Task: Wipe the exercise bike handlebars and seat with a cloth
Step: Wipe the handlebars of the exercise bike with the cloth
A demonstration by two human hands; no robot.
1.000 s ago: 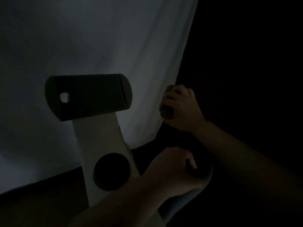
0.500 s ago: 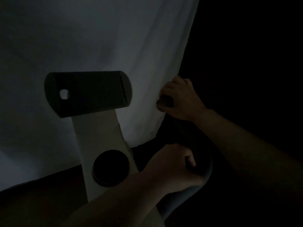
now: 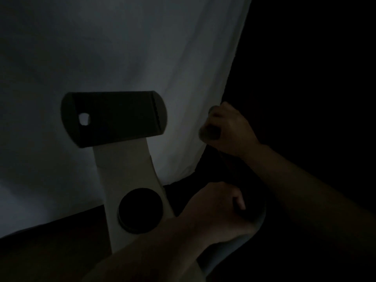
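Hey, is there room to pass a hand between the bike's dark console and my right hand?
Yes: the gap between the console and the right hand shows only white sheet. Lower down it is crowded: the left hand grips the handlebar beside the round knob. The right side is too dark to judge.

Cloth not discernible in dark; handlebar (image 3: pixel 234 165) mostly lost in shadow; right hand (image 3: pixel 227 129) blurred.

Console (image 3: pixel 114 118) left of right hand (image 3: pixel 230 130)
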